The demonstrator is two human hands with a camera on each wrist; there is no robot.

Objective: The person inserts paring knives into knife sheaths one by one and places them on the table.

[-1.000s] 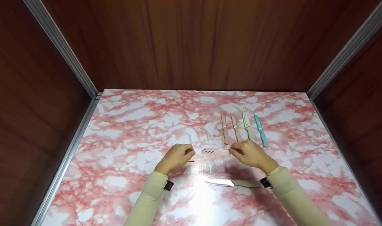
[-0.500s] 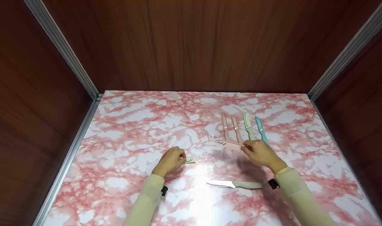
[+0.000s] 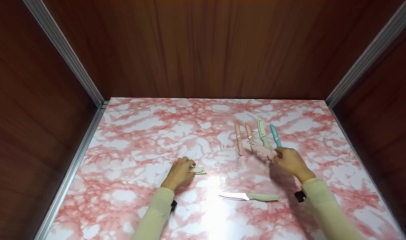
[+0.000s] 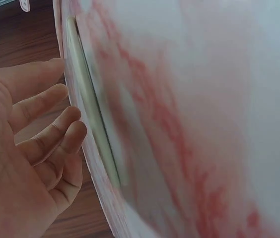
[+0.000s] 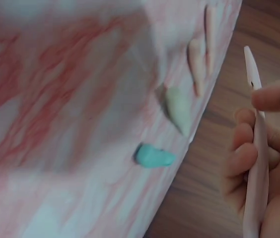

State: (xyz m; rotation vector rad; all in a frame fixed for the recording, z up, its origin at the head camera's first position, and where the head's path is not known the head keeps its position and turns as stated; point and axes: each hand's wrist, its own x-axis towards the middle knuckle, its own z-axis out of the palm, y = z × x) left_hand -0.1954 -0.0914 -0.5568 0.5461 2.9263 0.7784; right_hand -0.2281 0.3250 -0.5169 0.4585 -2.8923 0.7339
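My right hand (image 3: 291, 163) grips a pale pink knife (image 3: 260, 148) with slots near its far end, held above the table towards the row of knives. In the right wrist view, the pink knife (image 5: 259, 163) runs edge-on through the fingers. The left hand (image 3: 180, 174) is low over the table at a pale green knife sheath (image 3: 199, 171). In the left wrist view, this sheath (image 4: 93, 104) lies flat, just apart from the loosely bent fingers (image 4: 70, 114). A knife with a bare blade and grey-green handle (image 3: 263, 197) lies nearer me, between both arms.
At the back right lie two pink knives (image 3: 239, 138) side by side, a pale green knife (image 3: 262, 128) and a turquoise knife (image 3: 275, 134). Dark wood-pattern panels (image 3: 203, 50) enclose the pink marbled table (image 3: 139, 140) at the back and sides.
My right hand has moved right and away from me with the pink knife, turning it towards the row. The left hand has drawn slightly left and its fingers have loosened, showing more of the sheath.
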